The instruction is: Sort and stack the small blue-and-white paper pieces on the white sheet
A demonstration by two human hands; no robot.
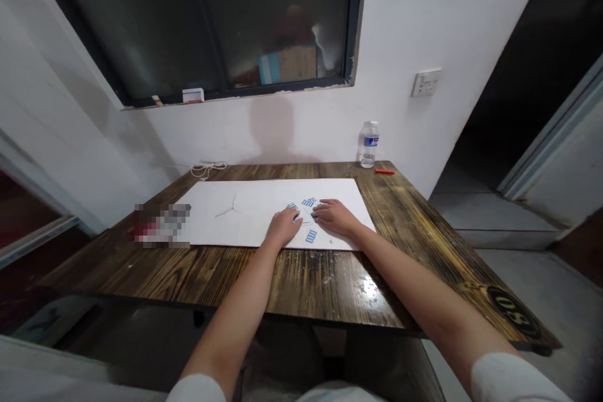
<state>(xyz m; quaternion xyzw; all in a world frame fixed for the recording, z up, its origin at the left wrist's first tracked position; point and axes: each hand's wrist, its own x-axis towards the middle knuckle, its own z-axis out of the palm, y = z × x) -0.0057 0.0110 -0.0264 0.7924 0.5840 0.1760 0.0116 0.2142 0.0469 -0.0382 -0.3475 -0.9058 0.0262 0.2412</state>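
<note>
A white board (254,196) lies flat on the dark wooden table (330,282). My left hand (284,226) rests on its right half, fingers curved over a small blue-and-white striped piece (293,206). To the right, my right hand (335,216) lies palm down with its fingers spread, the fingertips on or beside another striped piece. More such pieces (308,202) lie just beyond and between the hands, and one (311,237) is nearer the front edge. Thin dark lines (232,208) meet in a Y on the board's left half. What is under my palms is hidden.
A clear bottle (369,146) and a red pen-like object (385,171) are at the back right of the table. A coiled white cable (207,168) lies at the back left. A blurred-out item (162,225) covers the board's left end.
</note>
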